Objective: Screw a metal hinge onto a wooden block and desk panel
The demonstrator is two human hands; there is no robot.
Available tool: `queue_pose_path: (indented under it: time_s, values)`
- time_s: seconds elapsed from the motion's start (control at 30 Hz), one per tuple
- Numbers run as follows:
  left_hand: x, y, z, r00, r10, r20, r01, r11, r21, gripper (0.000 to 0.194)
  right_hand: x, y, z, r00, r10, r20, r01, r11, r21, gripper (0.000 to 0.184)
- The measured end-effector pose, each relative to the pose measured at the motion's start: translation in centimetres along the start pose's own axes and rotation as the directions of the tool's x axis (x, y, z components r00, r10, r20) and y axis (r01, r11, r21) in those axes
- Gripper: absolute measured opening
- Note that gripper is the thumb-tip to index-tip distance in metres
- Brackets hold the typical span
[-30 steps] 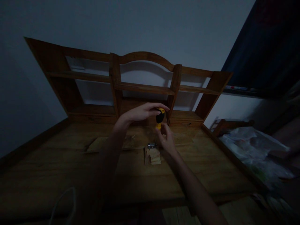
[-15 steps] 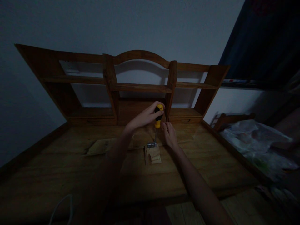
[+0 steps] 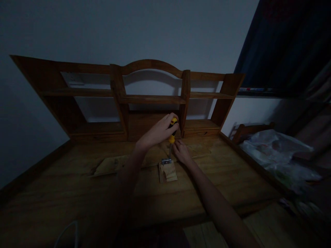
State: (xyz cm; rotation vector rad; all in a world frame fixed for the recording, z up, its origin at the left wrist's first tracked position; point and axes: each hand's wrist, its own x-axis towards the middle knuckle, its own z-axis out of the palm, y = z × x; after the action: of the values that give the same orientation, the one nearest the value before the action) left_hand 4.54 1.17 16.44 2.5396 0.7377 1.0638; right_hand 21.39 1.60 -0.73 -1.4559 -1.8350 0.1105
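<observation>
My left hand point(image 3: 160, 132) is wrapped round the yellow and black handle of a screwdriver point(image 3: 172, 139), from above. Its shaft slants down to a small metal hinge point(image 3: 166, 161). The hinge lies at the edge of a small wooden block point(image 3: 168, 172) with a rough, broken-looking face. Close to the right of the shaft, low over the desk, is my right hand point(image 3: 182, 152), fingers bent together; whatever they may hold is hidden. A flat wooden strip point(image 3: 110, 164) lies behind the block, partly covered by my left forearm.
All this lies on a wooden desk point(image 3: 69, 186). A wooden shelf unit point(image 3: 152, 100) stands along its back against the wall. To the right, beyond the desk's raised edge, are clear plastic bags point(image 3: 276, 148). A pale cable loop point(image 3: 69, 229) shows at lower left.
My right hand has come down and left, closer to the screwdriver's shaft and the desk. The left hand keeps its grip on the handle. The whole view has shifted slightly.
</observation>
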Motion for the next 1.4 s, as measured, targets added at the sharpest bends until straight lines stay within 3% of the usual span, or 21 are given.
queue_pose_path:
  time_s: [0.07,0.13,0.3,0.37,0.6,0.7,0.83,1.07,1.13,1.27,1.33,1.4]
  values:
    - [0.1,-0.2,-0.4,0.997,0.018,0.074,-0.005,0.985,-0.171,0.025,0.0,0.0,0.0,1.000,0.001,0.010,-0.001,1.000,-0.017,0.032]
    - [0.0,-0.5,-0.8,0.994,0.041,0.105,-0.015,0.970,-0.242,0.028,-0.1,0.0,0.0,1.000,-0.002,0.021,0.002,1.000,-0.028,0.033]
    - [-0.5,-0.2,-0.5,0.999,0.027,-0.045,-0.023,0.995,0.096,0.035,0.0,0.1,0.1,0.999,-0.003,0.039,0.005,0.999,-0.050,0.033]
    - [-0.6,0.1,0.0,0.998,0.007,-0.060,0.002,0.989,0.150,0.034,0.0,0.1,0.2,0.999,-0.001,0.045,0.003,0.998,-0.061,0.034]
    - [-0.2,0.1,-0.6,0.990,0.091,0.106,-0.092,0.996,0.003,0.034,-0.1,-0.1,0.0,0.997,0.007,0.081,0.001,0.996,-0.092,0.034]
    - [-0.2,-0.2,-0.6,0.995,0.092,0.047,-0.096,0.990,0.098,0.038,-0.2,-0.2,-0.2,0.994,0.007,0.105,0.003,0.995,-0.102,0.033]
    - [-0.3,-0.4,0.4,0.995,0.029,-0.093,-0.008,0.975,0.222,0.037,-0.3,-0.3,-0.3,0.992,0.014,0.127,0.001,0.993,-0.121,0.032]
    - [-0.1,-0.8,-0.3,0.991,0.113,0.073,-0.114,0.993,0.005,0.038,-0.3,-0.2,-0.2,0.990,0.032,0.140,-0.011,0.989,-0.150,0.032]
    - [-0.1,-0.8,-0.3,0.993,0.112,0.039,-0.115,0.991,0.073,0.036,-0.3,-0.1,-0.2,0.989,0.034,0.142,-0.012,0.988,-0.153,0.032]
    - [-0.2,-0.6,0.6,0.989,0.061,-0.132,-0.031,0.975,0.221,0.033,-0.4,0.1,-0.1,0.989,0.036,0.146,-0.013,0.988,-0.153,0.033]
    - [-0.2,-0.6,0.7,0.991,0.062,-0.119,-0.038,0.981,0.189,0.031,-0.4,0.1,-0.1,0.989,0.034,0.144,-0.012,0.989,-0.151,0.033]
    - [-0.1,-0.7,0.5,0.996,0.085,-0.039,-0.080,0.990,0.114,0.034,-0.4,0.1,-0.2,0.989,0.032,0.142,-0.010,0.989,-0.148,0.032]
